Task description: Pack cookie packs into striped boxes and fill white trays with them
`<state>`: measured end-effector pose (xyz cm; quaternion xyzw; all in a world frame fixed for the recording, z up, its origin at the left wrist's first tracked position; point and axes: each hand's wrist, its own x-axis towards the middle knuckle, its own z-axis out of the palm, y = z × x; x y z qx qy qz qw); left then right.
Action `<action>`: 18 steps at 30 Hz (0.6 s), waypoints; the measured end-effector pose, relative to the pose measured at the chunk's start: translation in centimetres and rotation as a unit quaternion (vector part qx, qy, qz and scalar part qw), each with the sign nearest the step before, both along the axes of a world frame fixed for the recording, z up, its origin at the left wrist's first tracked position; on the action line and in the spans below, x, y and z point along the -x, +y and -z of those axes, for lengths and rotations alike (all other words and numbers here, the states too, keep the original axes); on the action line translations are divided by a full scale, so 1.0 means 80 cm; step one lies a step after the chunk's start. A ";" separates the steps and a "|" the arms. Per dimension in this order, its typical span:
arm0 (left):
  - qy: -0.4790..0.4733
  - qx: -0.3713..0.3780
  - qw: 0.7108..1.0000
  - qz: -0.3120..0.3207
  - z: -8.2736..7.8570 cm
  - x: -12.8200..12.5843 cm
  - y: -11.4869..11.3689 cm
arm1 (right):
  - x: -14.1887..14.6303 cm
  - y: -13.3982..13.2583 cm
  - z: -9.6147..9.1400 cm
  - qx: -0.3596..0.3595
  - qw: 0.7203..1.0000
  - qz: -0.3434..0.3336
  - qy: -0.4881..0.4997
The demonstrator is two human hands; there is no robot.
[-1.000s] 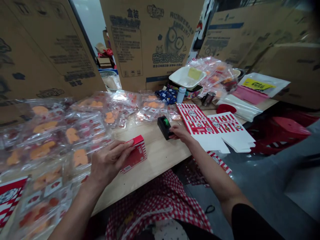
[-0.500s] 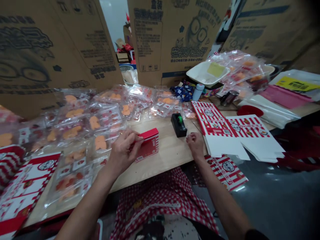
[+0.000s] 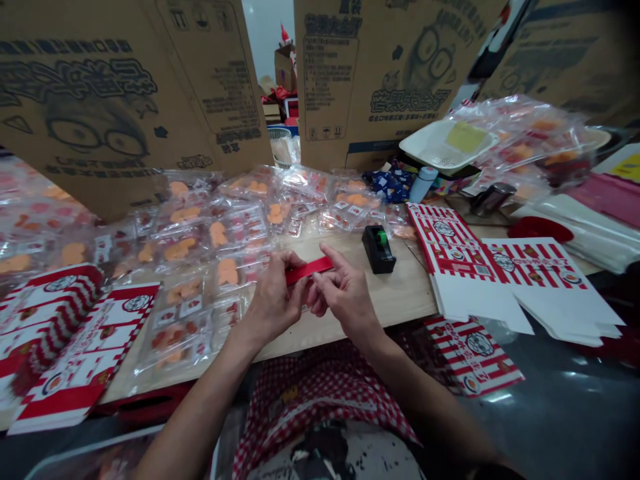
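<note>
Surface: light wooden table (image 3: 400, 293), printed cardboard sheets (image 3: 375, 67) standing behind it.
Item: small red carton (image 3: 307, 270), edge-on, only a thin red side showing, between both hands.
Left hand (image 3: 274, 300): fingers curled, closed on the carton's left end.
Right hand (image 3: 346, 297): fingers partly open, index raised at the carton's right end; cannot tell if gripping.
Nearby: black tape dispenser (image 3: 379, 249) just ahead; flat red-striped box blanks (image 3: 500, 280) right; bagged orange snacks (image 3: 210, 233) left.
</note>
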<state>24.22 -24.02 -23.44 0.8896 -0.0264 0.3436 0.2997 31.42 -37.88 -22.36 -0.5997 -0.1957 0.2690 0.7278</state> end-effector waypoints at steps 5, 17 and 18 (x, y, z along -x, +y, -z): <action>-0.009 -0.023 1.000 -0.001 0.002 0.005 -0.002 | 0.002 0.004 0.001 0.041 0.999 0.018 0.017; 0.027 -0.048 0.996 0.067 -0.018 0.002 0.000 | 0.000 0.002 0.034 0.016 0.995 0.041 -0.087; 0.033 -0.052 0.997 0.056 -0.020 -0.002 0.001 | -0.001 0.004 0.036 0.016 0.995 0.044 -0.090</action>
